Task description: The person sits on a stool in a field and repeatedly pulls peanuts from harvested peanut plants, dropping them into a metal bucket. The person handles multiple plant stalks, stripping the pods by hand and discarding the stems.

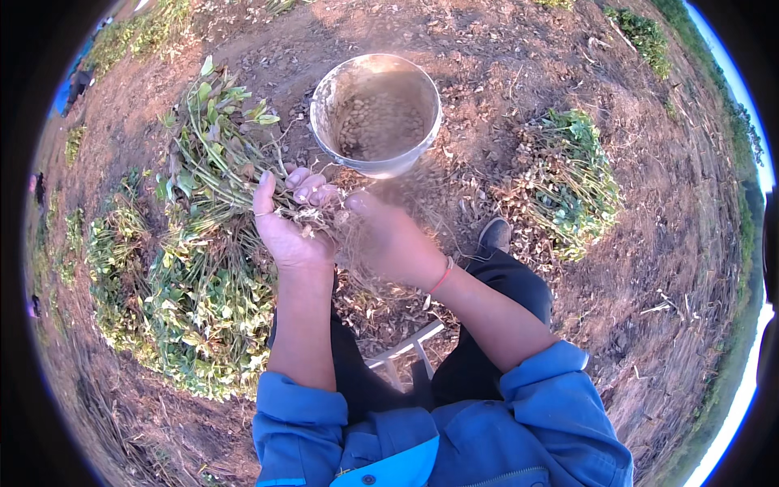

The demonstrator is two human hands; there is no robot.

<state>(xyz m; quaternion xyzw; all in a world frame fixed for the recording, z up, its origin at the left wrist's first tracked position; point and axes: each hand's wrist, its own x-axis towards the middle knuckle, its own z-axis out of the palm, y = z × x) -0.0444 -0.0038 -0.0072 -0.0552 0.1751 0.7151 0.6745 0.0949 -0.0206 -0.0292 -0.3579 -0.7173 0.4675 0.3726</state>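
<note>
My left hand [298, 225] is closed around the stems of a bunch of peanut plants [213, 146], whose leafy tops point away to the upper left. Pale roots and a few pods [310, 216] stick out of the fist on the right. At this root end is my right hand [389, 237], blurred by motion; whether its fingers grip anything cannot be made out. Just beyond both hands stands a pale, dirt-smeared bucket [392, 167] with many loose peanuts [380, 119] on its bottom.
Pulled peanut plants [201, 304] lie heaped on my left. Another pile [569, 182] rests on the soil at right, past my shoe [496, 234]. A pale frame [405, 347] shows between my legs. Other people [76, 85] are small at the far left edge.
</note>
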